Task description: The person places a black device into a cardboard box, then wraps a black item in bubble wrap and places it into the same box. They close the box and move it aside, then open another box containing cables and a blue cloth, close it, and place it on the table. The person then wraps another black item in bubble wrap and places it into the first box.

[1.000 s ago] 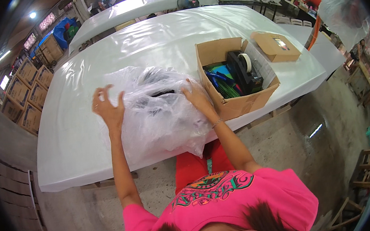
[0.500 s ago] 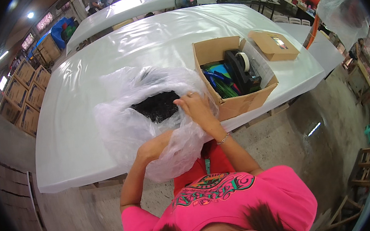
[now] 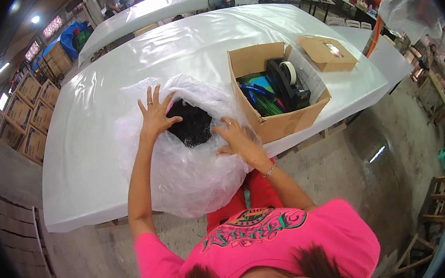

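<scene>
Plastic bag (image 3: 184,182) may tear if the splayed left hand (image 3: 154,116) or curled right hand (image 3: 239,141), grip unclear, tugs hard.

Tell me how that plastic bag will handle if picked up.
The bag is probably floppy, since its thin film bunches into creases. It may slide easily over the table, whose top looks glossy. Lifted by one edge, it could sag or spill the black contents, as its mouth gapes open.
</scene>
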Available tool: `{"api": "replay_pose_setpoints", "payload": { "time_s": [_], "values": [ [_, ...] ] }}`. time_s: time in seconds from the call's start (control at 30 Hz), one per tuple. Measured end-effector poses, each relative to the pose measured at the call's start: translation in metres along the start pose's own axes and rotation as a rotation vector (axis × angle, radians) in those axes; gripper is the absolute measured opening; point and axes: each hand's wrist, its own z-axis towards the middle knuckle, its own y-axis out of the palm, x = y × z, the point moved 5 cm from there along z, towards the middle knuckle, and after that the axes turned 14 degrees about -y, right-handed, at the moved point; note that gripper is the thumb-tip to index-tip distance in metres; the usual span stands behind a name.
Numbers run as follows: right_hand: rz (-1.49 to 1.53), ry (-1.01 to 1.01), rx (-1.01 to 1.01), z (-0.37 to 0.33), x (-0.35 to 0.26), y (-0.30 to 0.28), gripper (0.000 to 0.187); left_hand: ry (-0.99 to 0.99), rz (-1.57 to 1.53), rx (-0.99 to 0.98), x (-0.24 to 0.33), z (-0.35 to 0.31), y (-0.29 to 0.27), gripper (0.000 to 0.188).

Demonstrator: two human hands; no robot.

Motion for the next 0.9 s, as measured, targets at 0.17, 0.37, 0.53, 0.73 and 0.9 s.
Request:
{"api": "replay_pose_setpoints", "payload": {
  "time_s": [0.17,0.37,0.53,0.73,0.9],
  "values": [
    [0.165,-0.02,0.148,-0.007,0.007,-0.005,0.05,-0.073,-0.319,-0.076,-0.002,0.054,-0.008,0.109],
    [0.088,-0.033,0.12,-0.004,0.004,-0.006,0.04,-0.2,-0.087,-0.014,-0.03,0.1,-0.011,0.066],
    [0.219,-0.054,0.133,0.015,-0.009,-0.029,0.038,0.027,-0.12,0.411,0.015,0.041,-0.051,0.044],
    [0.008,-0.232,0.347,0.059,-0.033,-0.046,0.039,-0.115,-0.247,0.103,0.01,-0.021,-0.053,0.065],
    [0.064,0.375,0.234,0.055,0.054,0.017,0.054,-0.272,-0.172,-0.227,-0.048,-0.04,0.002,0.099]
  ]
}}
